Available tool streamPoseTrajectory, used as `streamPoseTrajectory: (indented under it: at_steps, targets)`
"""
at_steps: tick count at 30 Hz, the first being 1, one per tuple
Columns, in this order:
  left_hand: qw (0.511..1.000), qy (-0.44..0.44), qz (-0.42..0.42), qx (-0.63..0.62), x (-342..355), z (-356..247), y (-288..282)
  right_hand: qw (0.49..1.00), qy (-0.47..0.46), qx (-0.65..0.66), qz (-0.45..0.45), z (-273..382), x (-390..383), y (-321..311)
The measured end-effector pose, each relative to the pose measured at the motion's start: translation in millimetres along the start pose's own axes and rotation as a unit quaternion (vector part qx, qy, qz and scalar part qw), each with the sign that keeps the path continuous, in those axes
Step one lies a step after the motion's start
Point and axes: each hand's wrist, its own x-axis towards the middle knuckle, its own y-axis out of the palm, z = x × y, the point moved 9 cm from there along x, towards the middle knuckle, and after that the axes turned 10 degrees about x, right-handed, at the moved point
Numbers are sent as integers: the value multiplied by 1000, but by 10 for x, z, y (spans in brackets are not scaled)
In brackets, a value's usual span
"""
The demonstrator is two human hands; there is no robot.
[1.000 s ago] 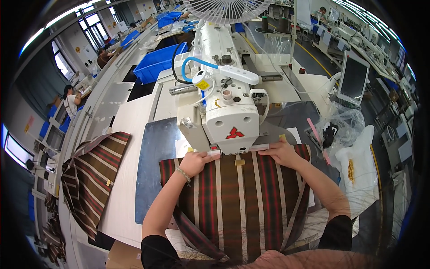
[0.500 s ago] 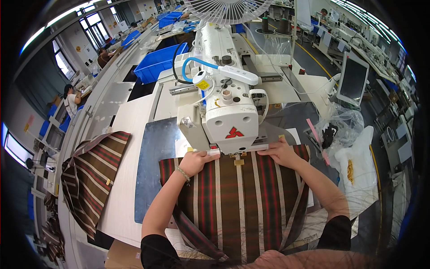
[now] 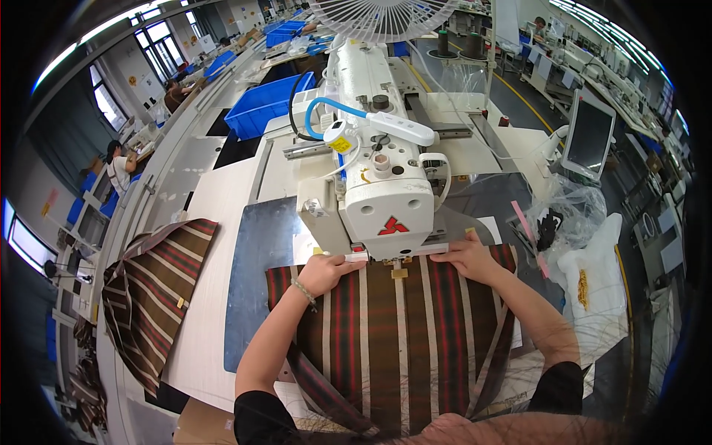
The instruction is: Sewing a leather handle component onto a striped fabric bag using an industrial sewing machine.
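The striped fabric (image 3: 380, 341) is lying under the head of the white sewing machine (image 3: 389, 211), its far edge reaching the stitching area and its near part spreading toward the person. The left hand (image 3: 320, 275) is pressing down on the fabric's far left part, fingers pointing inward at a white strip; the right hand (image 3: 472, 261) is resting on the far right part, its fingertips touching another white strip (image 3: 437, 249). Whether either hand is pinching the cloth or only pressing it, I cannot tell.

A brass-coloured tab (image 3: 400, 274) is sitting between the hands, just below the machine head. Compared with a second ago, more brass-coloured parts are showing above that tab, and the whole view is sitting slightly lower and farther right, while both hands are keeping their places on the cloth. A second striped piece (image 3: 159, 297) is lying unchanged on the pale worktop (image 3: 204, 319) to the left.
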Motion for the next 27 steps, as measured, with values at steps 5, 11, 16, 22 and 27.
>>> streamPoseTrajectory:
  at_steps: [5, 11, 16, 22, 27]
  targets:
    - [1000, -6, -14, -4, -17, 6, -43, 1000, 8, -9, 3, 0, 6, 12]
    - [1000, -23, -8, -16, -76, 59, -70, 999, 12, -42, 21, 7, 0, 16]
    - [1000, -24, -6, -17, -154, 101, -31, 999, -3, -39, 14, 53, 11, -9]
    - [1000, 4, 21, 16, -135, 99, 15, 999, -8, -49, 0, 60, 6, -14]
    - [999, 10, 25, 26, -110, 97, 15, 998, -12, -61, -4, 71, -10, -49]
